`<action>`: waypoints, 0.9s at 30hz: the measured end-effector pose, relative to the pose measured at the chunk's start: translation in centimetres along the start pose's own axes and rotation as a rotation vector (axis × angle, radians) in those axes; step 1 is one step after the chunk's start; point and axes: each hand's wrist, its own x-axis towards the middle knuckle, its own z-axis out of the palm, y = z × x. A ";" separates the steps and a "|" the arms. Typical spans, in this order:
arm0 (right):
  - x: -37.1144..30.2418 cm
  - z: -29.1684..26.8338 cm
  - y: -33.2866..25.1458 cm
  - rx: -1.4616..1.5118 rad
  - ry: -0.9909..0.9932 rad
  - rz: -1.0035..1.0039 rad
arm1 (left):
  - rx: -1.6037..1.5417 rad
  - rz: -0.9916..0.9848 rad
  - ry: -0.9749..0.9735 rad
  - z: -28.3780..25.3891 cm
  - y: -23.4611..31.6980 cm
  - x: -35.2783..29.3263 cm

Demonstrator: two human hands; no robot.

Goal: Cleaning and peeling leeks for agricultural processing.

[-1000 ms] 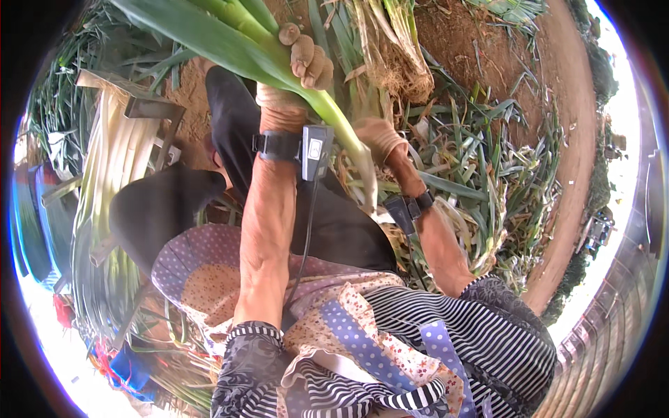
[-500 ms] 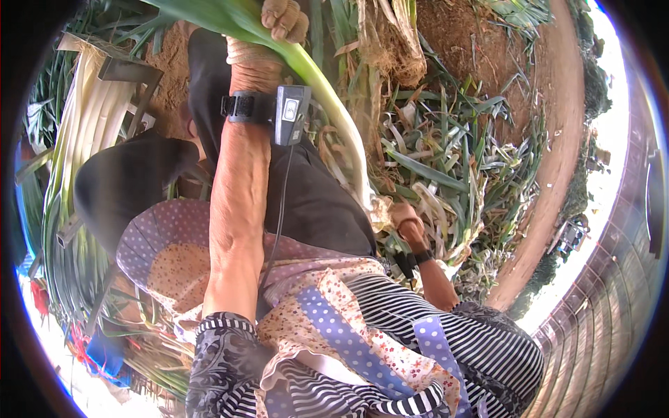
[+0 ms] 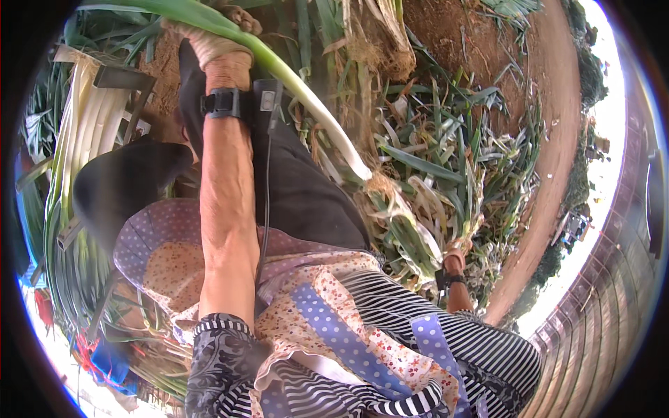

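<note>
A long leek [image 3: 300,83] lies slantwise in front of me, its green leaves at upper left and its white shank running down to the roots [image 3: 382,184]. My left hand [image 3: 209,42], in a soiled beige glove, is closed around the green part. My right hand [image 3: 456,256] is out to the right with bent fingers, at the lower end of a pale and green peeled leaf [image 3: 412,233] that stretches from beside the roots. The fingers look closed on that leaf, though they are small and partly hidden.
A heap of stripped leaves [image 3: 446,160] covers the ground at right. Leeks with dry roots [image 3: 380,42] lie ahead. At left, a bundle of leeks [image 3: 87,118] rests in a metal frame [image 3: 125,78]. Bare soil [image 3: 453,42] and a tiled surface [image 3: 606,292] lie farther right.
My right hand has moved away from the leek's root end, down and right, drawing a leaf along. My left hand has shifted left with the leek.
</note>
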 end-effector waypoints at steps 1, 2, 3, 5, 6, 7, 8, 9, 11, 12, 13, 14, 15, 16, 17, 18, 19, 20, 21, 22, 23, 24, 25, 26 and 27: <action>-0.5 -3.0 -2.4 -0.068 -0.018 0.059 | 0.016 0.031 0.092 1.0 0.3 -0.6; -1.1 -6.0 -5.4 -0.068 0.001 0.066 | 0.032 0.059 0.181 2.0 0.3 -1.1; 0.5 -8.4 -8.5 -0.086 0.030 0.204 | 0.063 0.117 0.285 2.7 1.9 -1.9; -0.2 -13.5 -13.5 0.181 0.146 0.120 | 0.142 0.118 0.496 4.6 -0.2 -0.6; -0.9 -16.2 -19.1 0.374 0.198 -0.146 | 0.179 0.153 0.501 4.6 1.4 -1.1; -1.9 -18.6 -22.9 0.491 0.210 -0.261 | 0.251 0.101 0.565 4.9 0.8 -0.8; -3.3 -20.7 -27.4 0.582 0.221 -0.388 | 0.335 0.066 0.640 4.7 1.0 -0.8; -3.5 -21.8 -29.8 0.502 0.331 -0.704 | 0.226 0.024 0.593 4.0 0.5 -0.4; -7.4 -25.5 -37.5 0.744 0.277 -0.863 | 0.199 0.041 0.471 2.4 0.3 -0.6; -7.0 -25.7 -40.1 0.812 0.388 -1.023 | 0.146 0.029 0.344 2.3 -0.6 -0.3; -6.3 -25.5 -43.3 0.934 0.520 -1.157 | 0.058 -0.004 0.231 2.2 -0.9 -0.4; -7.7 -26.3 -46.5 1.030 0.702 -1.156 | 0.076 0.009 0.232 1.7 -0.6 -0.7; -7.4 -26.6 -49.2 0.966 0.880 -1.199 | 0.063 0.023 0.121 1.6 -0.8 -0.5; -10.2 -27.9 -51.0 1.137 0.493 -1.088 | 0.062 0.050 0.027 1.2 0.0 -0.9; -10.1 -27.6 -52.9 1.096 0.551 -1.075 | 0.018 0.085 -0.058 2.3 -0.6 -1.2; -9.2 -27.0 -54.9 1.058 0.605 -1.069 | 0.027 0.087 -0.068 2.9 -0.6 -1.3; -6.3 -25.8 -56.0 0.984 0.577 -1.102 | -0.076 0.038 -0.202 3.7 -1.5 -1.0; -4.1 -24.9 -56.6 0.912 0.539 -1.135 | -0.176 -0.011 -0.328 4.2 -2.3 -0.8; -4.3 -25.0 -56.9 0.727 0.438 -1.150 | -0.197 -0.028 -0.381 3.9 -1.5 -1.1; -8.8 -27.4 -56.7 0.930 0.069 -0.963 | -0.160 0.014 -0.350 2.9 0.9 -2.2; -8.4 -27.6 -56.6 0.781 0.075 -0.907 | -0.236 -0.022 -0.385 3.9 0.5 -2.1; -7.4 -27.2 -56.7 0.632 0.074 -0.845 | -0.313 -0.058 -0.414 4.3 -0.1 -2.1; -6.5 -26.6 -56.5 0.569 0.067 -0.887 | -0.380 -0.077 -0.498 4.2 -0.3 -1.8; -5.9 -25.5 -55.9 0.636 0.013 -0.869 | -0.382 -0.070 -0.499 4.0 -0.4 -1.5; -3.9 -24.3 -54.4 0.697 0.099 -1.107 | -0.384 -0.087 -0.493 4.2 -0.8 -1.1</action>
